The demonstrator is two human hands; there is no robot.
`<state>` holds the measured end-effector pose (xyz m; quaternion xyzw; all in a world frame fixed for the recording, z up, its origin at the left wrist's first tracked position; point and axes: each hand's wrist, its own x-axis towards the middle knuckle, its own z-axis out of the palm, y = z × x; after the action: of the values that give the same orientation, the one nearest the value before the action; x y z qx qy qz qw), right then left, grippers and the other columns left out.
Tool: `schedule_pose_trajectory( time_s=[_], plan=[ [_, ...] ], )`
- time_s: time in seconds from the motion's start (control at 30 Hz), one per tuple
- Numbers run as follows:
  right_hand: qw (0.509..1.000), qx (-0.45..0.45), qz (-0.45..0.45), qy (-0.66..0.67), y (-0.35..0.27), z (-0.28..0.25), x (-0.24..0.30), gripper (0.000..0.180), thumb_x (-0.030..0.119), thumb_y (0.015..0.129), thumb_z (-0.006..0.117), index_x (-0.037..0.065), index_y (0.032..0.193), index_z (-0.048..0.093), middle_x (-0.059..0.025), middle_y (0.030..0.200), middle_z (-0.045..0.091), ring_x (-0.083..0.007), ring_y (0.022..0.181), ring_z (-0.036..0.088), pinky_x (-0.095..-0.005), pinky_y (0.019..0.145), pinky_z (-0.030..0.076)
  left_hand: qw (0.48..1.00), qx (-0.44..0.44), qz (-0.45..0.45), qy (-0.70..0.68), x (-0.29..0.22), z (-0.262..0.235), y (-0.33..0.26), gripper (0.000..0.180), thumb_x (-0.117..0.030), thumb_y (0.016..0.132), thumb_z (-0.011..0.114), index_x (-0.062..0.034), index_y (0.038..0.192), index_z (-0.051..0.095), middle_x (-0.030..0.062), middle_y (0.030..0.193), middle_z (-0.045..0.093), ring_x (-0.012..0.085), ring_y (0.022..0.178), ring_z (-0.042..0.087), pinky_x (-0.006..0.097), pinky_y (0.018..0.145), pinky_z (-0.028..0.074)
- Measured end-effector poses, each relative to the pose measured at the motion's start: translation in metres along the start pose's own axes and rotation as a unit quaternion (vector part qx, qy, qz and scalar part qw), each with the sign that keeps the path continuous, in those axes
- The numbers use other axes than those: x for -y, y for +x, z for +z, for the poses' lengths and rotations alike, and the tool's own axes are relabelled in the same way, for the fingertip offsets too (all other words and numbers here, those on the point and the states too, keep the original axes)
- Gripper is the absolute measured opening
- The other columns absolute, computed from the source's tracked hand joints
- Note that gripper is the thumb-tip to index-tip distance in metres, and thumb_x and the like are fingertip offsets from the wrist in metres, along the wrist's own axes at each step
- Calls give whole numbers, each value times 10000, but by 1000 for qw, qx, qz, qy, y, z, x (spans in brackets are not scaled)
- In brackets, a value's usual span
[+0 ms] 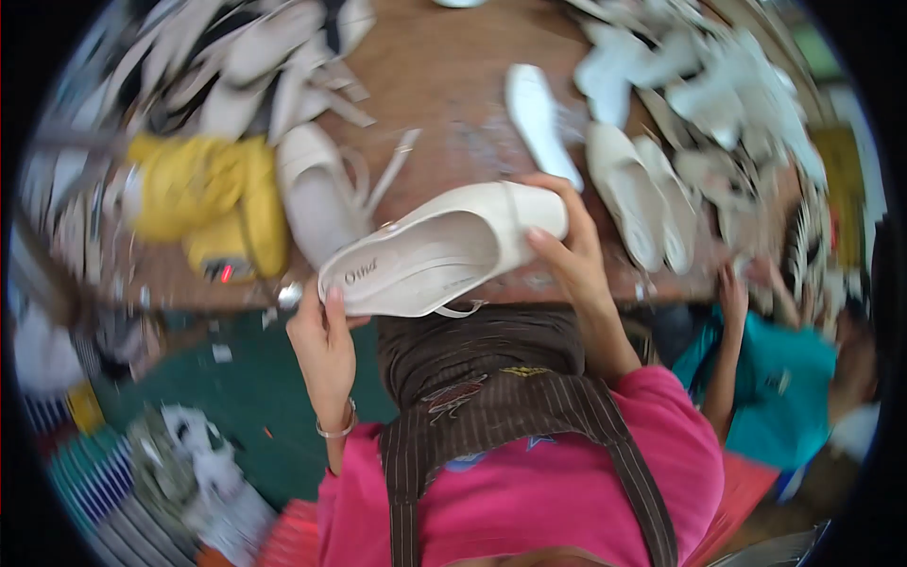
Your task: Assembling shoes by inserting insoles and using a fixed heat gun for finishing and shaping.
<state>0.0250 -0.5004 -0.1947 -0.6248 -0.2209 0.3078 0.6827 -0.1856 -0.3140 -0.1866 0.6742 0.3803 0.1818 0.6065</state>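
Observation:
A cream strapped shoe (482, 210) is held up over the table's near edge, its opening facing me and its toe to the right. My left hand (321, 331) pinches the heel end, thumb on the rim. At the toe end, my right hand (573, 248) grips with the thumb on the upper and fingers behind. A thin strap hangs below the shoe's near side. Behind it on the table lies another cream shoe (316, 194) with a loose strap, partly hidden. A white insole (539, 118) rests farther back.
A pair of cream shoes (628, 194) lies to the right, below piled pale shoe pieces (718, 94). More shoes (255, 66) heap at the back left. A yellow-wrapped device (213, 194) with a red light sits at the left edge. A person in teal (779, 378) works at right.

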Motion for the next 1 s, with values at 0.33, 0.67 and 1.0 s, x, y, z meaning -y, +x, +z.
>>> schedule_pose_trajectory(
  time_s=[0.33, 0.67, 1.0],
  plan=[
    [996, -86, 10, 30, 1, -35, -25, 348, 152, 853, 645, 29, 1154, 520, -30, 977, 564, -90, 881, 526, -246, 768, 445, 930, 324, -170, 16, 50, 52, 17, 456, -133, 879, 631, 34, 1267, 460, 124, 1152, 573, 152, 1025, 544, 282, 882, 440],
    [934, -116, 224, -253, -83, -69, -42, 342, 103, 803, 664, 25, 1099, 514, -144, 1056, 573, -239, 958, 585, -355, 854, 457, 944, 85, 204, 244, 63, 110, 47, 274, -145, 898, 592, 2, 1129, 607, 128, 1009, 590, 233, 902, 597, 333, 821, 466],
    [780, 253, -168, -547, -65, -44, -65, 812, 337, 697, 706, -63, 1332, 395, -187, 1353, 464, -279, 1272, 440, -387, 1102, 292, 978, 31, 104, 180, 63, 108, 41, 207, -137, 883, 630, 14, 1018, 670, 109, 822, 567, 186, 674, 555, 315, 602, 453]
  ],
)
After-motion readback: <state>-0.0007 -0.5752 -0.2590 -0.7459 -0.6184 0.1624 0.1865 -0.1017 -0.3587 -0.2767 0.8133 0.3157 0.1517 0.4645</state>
